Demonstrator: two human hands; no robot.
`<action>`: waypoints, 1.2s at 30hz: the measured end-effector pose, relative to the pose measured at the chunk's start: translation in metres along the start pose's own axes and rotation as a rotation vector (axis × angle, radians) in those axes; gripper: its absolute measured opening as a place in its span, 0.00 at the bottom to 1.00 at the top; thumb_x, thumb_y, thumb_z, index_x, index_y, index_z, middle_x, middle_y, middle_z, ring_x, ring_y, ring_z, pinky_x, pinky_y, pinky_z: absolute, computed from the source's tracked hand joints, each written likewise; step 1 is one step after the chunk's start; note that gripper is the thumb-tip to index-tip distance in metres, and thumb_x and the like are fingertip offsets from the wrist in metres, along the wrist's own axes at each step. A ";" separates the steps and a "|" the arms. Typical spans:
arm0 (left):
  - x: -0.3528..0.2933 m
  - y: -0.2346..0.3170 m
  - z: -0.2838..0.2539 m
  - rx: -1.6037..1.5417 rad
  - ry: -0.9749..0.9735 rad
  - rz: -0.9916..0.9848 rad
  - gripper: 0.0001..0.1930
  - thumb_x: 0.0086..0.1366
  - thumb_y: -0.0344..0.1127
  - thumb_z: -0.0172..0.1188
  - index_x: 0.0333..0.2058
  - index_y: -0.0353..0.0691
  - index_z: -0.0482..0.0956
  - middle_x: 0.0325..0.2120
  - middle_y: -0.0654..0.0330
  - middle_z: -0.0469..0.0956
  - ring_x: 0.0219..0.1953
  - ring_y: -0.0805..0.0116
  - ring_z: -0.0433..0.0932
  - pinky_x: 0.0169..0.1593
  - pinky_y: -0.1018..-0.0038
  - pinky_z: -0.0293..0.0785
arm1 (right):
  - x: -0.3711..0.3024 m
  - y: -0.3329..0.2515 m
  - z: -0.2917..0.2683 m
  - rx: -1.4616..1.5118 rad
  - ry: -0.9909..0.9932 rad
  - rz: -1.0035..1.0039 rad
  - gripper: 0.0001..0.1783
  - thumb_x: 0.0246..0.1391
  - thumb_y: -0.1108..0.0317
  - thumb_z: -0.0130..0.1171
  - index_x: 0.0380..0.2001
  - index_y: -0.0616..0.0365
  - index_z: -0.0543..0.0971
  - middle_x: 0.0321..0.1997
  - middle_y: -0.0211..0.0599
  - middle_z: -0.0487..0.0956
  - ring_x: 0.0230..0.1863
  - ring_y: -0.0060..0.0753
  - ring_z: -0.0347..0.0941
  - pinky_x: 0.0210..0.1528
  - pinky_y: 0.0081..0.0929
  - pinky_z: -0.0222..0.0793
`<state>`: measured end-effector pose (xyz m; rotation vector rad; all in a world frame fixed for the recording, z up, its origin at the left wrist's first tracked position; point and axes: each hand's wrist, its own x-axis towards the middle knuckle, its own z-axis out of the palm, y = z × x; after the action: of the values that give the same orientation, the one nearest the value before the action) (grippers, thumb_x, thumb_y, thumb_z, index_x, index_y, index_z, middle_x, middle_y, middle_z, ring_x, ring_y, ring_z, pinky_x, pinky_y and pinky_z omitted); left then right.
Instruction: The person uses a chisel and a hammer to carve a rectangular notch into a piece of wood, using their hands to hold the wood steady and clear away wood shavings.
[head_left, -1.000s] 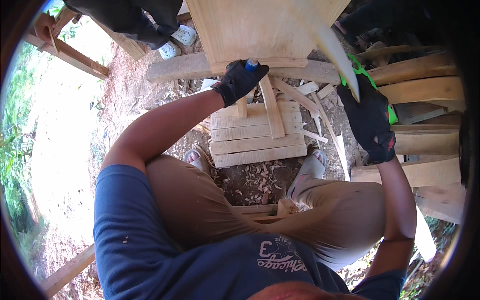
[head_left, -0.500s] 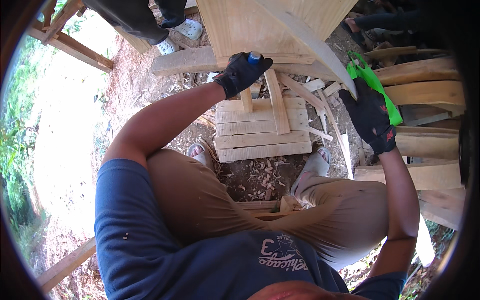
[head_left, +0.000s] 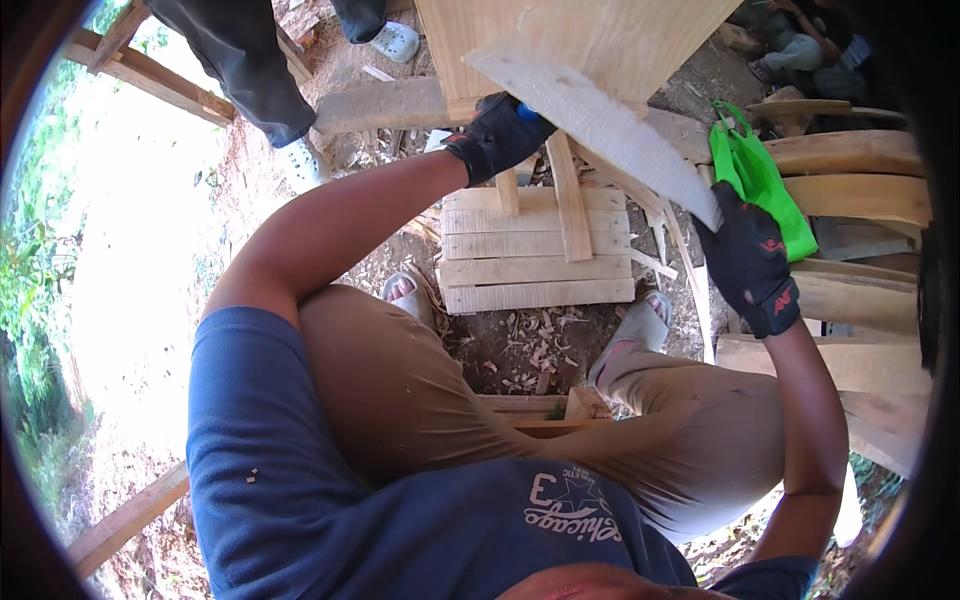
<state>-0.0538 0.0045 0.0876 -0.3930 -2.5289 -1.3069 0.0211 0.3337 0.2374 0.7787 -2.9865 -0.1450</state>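
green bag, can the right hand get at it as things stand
Probably yes: the right hand is right beside the green bag, and nothing visible stands between them. It does seem to hold the narrow end of the board, though, so it would likely have to let go first.

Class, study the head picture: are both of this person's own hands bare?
No: the left hand and the right hand are both covered by dark gloves.
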 end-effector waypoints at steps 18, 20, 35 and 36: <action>0.000 -0.001 -0.088 0.169 0.068 -0.233 0.19 0.66 0.53 0.70 0.28 0.42 0.85 0.22 0.53 0.82 0.27 0.54 0.83 0.37 0.61 0.77 | 0.024 0.020 -0.002 0.217 0.045 0.155 0.22 0.66 0.50 0.59 0.42 0.62 0.78 0.38 0.57 0.82 0.42 0.62 0.79 0.46 0.51 0.72; -0.020 0.004 -0.090 0.159 -0.012 -0.092 0.18 0.70 0.51 0.66 0.28 0.43 0.84 0.22 0.55 0.81 0.27 0.52 0.81 0.36 0.61 0.75 | 0.022 0.017 0.005 0.222 0.039 0.131 0.22 0.66 0.50 0.59 0.42 0.62 0.78 0.36 0.56 0.82 0.41 0.62 0.79 0.46 0.51 0.72; -0.088 0.019 -0.090 0.075 -0.223 -0.029 0.14 0.68 0.42 0.70 0.30 0.38 0.83 0.23 0.52 0.79 0.26 0.53 0.78 0.34 0.61 0.73 | 0.022 -0.013 -0.020 0.385 0.133 0.076 0.22 0.65 0.51 0.60 0.47 0.61 0.81 0.37 0.54 0.84 0.40 0.58 0.81 0.44 0.48 0.74; -0.088 0.021 -0.091 0.079 -0.241 -0.022 0.14 0.67 0.42 0.70 0.30 0.38 0.83 0.23 0.52 0.79 0.26 0.53 0.78 0.34 0.61 0.73 | 0.022 -0.014 -0.022 0.414 0.146 0.068 0.22 0.65 0.51 0.61 0.48 0.61 0.81 0.37 0.55 0.84 0.40 0.58 0.81 0.44 0.48 0.74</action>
<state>0.0453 -0.0685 0.1231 -0.5369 -2.7790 -1.2281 0.0101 0.3094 0.2588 0.6781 -2.9286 0.5240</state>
